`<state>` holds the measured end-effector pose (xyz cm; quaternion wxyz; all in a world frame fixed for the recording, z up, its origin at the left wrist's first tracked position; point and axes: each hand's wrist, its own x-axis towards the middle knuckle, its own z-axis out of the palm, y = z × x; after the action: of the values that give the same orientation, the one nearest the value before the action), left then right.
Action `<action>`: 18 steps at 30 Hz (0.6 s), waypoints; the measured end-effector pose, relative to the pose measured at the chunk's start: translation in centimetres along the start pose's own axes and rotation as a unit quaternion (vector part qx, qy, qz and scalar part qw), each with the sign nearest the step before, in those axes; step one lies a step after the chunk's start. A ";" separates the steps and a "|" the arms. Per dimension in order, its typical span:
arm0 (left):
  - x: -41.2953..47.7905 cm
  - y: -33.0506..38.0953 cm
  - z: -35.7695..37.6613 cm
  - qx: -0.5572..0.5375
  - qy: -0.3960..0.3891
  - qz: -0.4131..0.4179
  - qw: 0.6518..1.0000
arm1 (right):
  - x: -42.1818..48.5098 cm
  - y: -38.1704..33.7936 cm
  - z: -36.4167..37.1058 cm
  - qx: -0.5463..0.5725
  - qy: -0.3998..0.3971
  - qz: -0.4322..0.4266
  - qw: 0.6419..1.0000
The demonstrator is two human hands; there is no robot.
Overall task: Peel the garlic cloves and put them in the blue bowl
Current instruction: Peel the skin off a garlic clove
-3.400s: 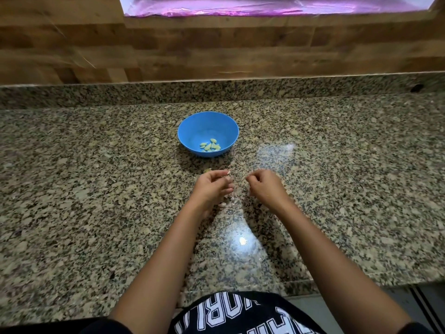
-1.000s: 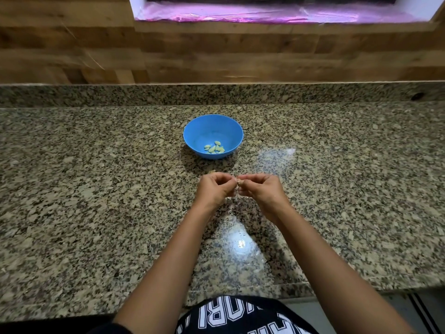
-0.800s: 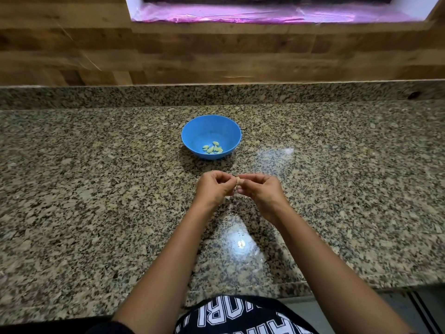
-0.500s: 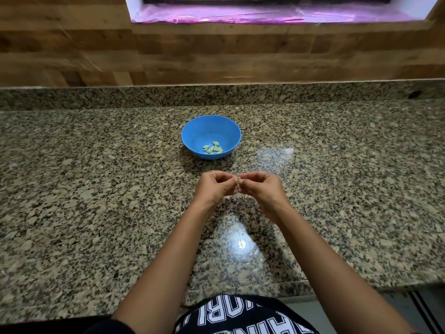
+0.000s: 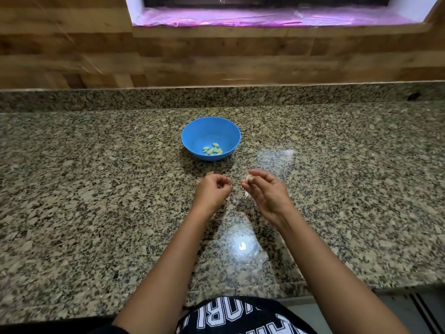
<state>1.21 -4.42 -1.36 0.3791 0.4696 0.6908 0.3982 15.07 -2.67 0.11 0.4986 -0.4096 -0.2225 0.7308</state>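
Note:
A blue bowl (image 5: 211, 126) stands on the granite counter (image 5: 96, 189) with several pale peeled garlic cloves (image 5: 212, 150) lying in it. Just in front of the bowl, my right hand (image 5: 267, 192) pinches a small garlic clove (image 5: 249, 179) between thumb and fingertips. My left hand (image 5: 213, 190) is a short way to its left, fingers curled in. Whether it holds a bit of skin is too small to tell. A scrap of skin (image 5: 246, 194) shows below the clove, between my hands.
A granite upstand (image 5: 216, 97) and a wooden wall (image 5: 216, 56) close off the back of the counter. A window sill covered with pink film (image 5: 265, 18) sits above. The counter's front edge (image 5: 240, 289) runs just before my body.
My hands, which were joined on the clove, have drawn apart. The clove has stayed in my right hand, and the left has moved off to the left.

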 end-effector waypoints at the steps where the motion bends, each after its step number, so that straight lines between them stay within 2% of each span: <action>1: -0.1 0.2 0.0 -0.005 -0.008 -0.001 1.000 | -0.1 0.0 -0.1 0.003 -0.008 0.016 1.000; 5: -0.2 1.0 0.1 -0.044 -0.009 0.008 0.999 | -0.2 0.1 -0.1 -0.021 -0.031 0.049 0.998; 8: -0.1 0.9 0.3 -0.060 -0.016 -0.004 0.998 | -0.2 0.2 -0.3 -0.035 -0.023 0.028 0.999; 12: -0.2 1.0 0.4 -0.134 -0.051 -0.010 0.990 | -0.1 0.1 -0.3 -0.073 -0.025 -0.002 0.997; 18: 0.1 1.3 0.4 -0.180 -0.035 -0.020 0.983 | 0.0 0.0 -0.2 -0.169 -0.015 -0.054 0.984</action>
<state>1.92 -3.92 -0.38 0.4893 0.3935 0.6029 0.4922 15.19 -2.70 -0.03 0.4574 -0.4641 -0.3722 0.6609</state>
